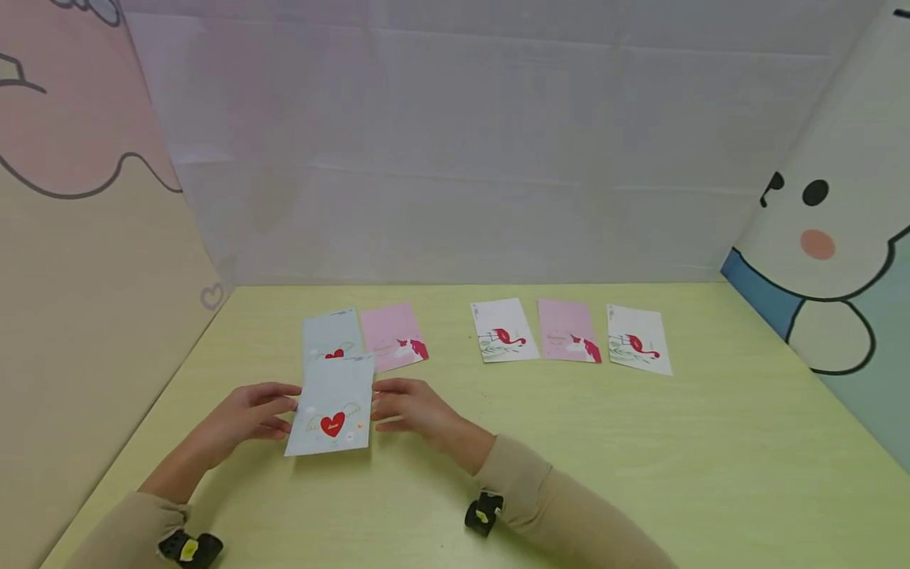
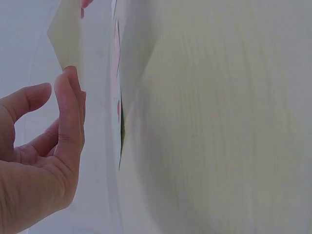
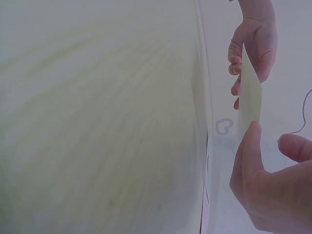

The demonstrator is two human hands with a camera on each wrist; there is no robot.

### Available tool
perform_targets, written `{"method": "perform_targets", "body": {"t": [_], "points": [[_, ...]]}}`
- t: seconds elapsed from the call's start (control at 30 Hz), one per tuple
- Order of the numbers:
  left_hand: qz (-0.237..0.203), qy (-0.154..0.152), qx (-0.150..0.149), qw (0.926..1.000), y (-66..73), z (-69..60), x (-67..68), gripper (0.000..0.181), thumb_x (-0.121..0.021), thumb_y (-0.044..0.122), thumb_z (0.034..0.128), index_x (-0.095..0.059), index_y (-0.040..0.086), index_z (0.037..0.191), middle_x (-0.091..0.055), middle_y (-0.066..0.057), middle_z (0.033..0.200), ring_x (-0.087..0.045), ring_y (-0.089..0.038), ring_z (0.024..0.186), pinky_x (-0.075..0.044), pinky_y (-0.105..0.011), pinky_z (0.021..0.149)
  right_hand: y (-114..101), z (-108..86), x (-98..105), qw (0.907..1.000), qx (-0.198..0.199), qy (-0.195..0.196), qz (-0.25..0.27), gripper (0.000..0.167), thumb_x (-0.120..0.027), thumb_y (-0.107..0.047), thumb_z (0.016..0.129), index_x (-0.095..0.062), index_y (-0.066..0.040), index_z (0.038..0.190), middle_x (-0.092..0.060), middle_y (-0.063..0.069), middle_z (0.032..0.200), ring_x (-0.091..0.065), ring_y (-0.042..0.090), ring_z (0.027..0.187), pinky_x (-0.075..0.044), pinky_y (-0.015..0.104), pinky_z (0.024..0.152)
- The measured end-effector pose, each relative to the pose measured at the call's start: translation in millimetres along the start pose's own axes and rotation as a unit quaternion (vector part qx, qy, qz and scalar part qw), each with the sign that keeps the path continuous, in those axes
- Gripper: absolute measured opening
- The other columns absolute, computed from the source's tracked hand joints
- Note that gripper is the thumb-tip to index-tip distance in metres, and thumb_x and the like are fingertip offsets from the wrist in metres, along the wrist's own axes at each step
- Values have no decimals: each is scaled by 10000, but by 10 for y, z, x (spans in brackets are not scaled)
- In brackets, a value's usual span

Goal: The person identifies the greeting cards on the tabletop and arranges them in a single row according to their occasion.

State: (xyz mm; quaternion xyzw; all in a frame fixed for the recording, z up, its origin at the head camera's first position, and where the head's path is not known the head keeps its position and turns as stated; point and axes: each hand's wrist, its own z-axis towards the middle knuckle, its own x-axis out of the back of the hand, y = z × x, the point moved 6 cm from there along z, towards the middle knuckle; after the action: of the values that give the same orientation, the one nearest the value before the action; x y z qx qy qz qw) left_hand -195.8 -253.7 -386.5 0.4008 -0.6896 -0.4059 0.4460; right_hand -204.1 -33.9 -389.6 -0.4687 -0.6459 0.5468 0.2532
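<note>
The fingertips of the left hand (image 1: 252, 415), extended and unclenched, touched the winged-heart greeting card (image 1: 330, 403) at its nine o'clock edge, while those of the right hand (image 1: 421, 411), likewise extended, touched its three o'clock edge; both thumbs stood apart from it. Between them the card was raised above the pale wood-grain table (image 1: 569, 466), its shadow beneath. At twelve o'clock from it a second winged-heart card (image 1: 329, 332) lay partly hidden behind its top, with a pink unicorn card (image 1: 392, 336) just beside, toward half past one. Farther out, between two and three o'clock, lay a flamingo card (image 1: 503, 330), another pink unicorn card (image 1: 569, 330) and an outermost flamingo card (image 1: 638, 340), slightly apart from one another.
</note>
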Motion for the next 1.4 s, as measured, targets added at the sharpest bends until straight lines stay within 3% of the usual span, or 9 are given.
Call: {"method": "perform_targets", "body": {"t": [0.4, 0.77, 1.13, 1.4], "points": [[196, 25, 360, 9992, -159, -128, 91, 495, -545, 208, 880, -415, -152, 1194, -576, -151, 1000, -596, -266, 751, -504, -336, 681, 129, 36, -186, 9995, -306, -83, -91, 284, -535, -68, 853, -532, 31, 1119, -591, 64, 928, -593, 203, 790, -498, 339, 716], [161, -370, 293, 9988, -250, -251, 141, 478, -536, 191, 884, -428, -172, 1174, -601, -125, 955, -597, -272, 741, -504, -332, 675, 191, 65, -306, 9978, -615, -204, -134, 276, -538, -74, 853, -547, 25, 1111, -597, 76, 892, -605, 215, 768, -506, 340, 681], [141, -511, 324, 9981, -357, -252, 199, 478, -527, 159, 885, -400, -201, 1172, -594, -128, 961, -592, -240, 742, -507, -333, 662, 240, 100, -402, 9958, -842, -320, -192, 286, -552, -104, 855, -539, 31, 1106, -597, 83, 877, -608, 219, 758, -509, 334, 667], [350, -462, 275, 9979, -358, -233, 202, 476, -541, 154, 875, -408, -201, 1162, -590, -139, 951, -588, -246, 740, -510, -334, 639, 277, 151, -420, 9940, -974, -439, -254, 264, -554, -117, 858, -546, 25, 1081, -593, 79, 892, -607, 215, 755, -512, 332, 653]]}}
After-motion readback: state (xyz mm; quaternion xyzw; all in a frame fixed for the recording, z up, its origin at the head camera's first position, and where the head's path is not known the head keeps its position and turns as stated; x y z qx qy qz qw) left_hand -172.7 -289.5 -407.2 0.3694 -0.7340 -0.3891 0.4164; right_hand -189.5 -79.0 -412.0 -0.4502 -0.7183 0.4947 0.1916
